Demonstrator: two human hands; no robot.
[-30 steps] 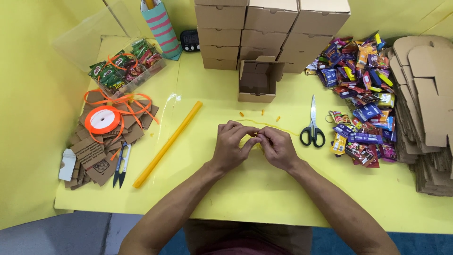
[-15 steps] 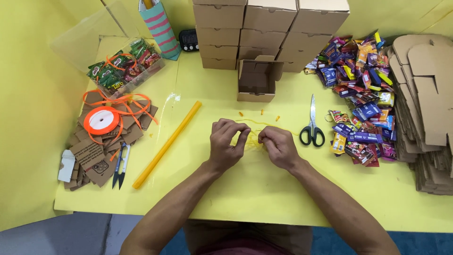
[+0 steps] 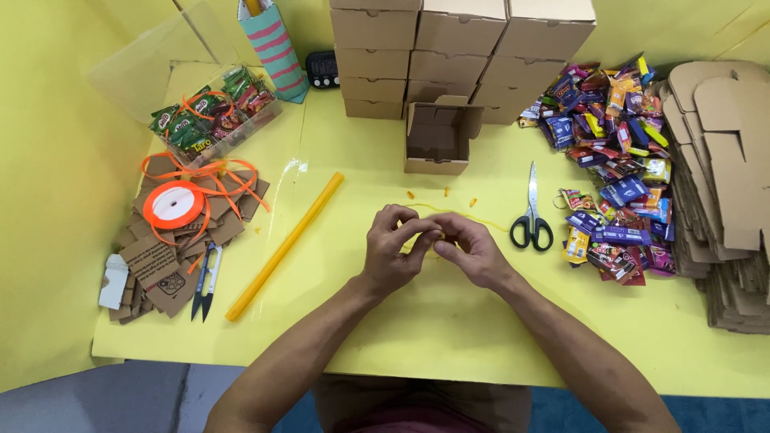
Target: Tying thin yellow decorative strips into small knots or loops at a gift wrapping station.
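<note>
Yellow worktop (image 3: 449, 337) fills the frame, yellow walls behind and to the left. Both hands meet at frame centre, just above the surface. Left hand (image 3: 391, 250) and right hand (image 3: 473, 250) have fingertips touching, both grips pinched together on a thin yellow ribbon (image 3: 469, 218); its loose end trails up and right from the hands toward the scissors. Exact contact point is hidden by the fingers.

Black-handled scissors (image 3: 532, 210) lie just right of the hands, blades pointing to the top of the frame. Three small orange ribbon scraps (image 3: 447, 192) sit just above the hands. Open cardboard box (image 3: 437, 138) is above those, top centre, in front of a stack of closed cardboard boxes (image 3: 461, 48).

Right side: heap of coloured snack sachets (image 3: 613, 168), then a pile of flat box blanks (image 3: 722, 176) at the right edge.

Left of the hands: long yellow stick (image 3: 285, 245) lying diagonally, well apart from them. Further left: orange ribbon spool (image 3: 174, 204) on a pile of brown card tags (image 3: 160, 265), small thread snips (image 3: 206, 281) beside it. Upper left: clear tray of green sachets (image 3: 210, 116), and a striped bag (image 3: 274, 48) near the top edge.
</note>
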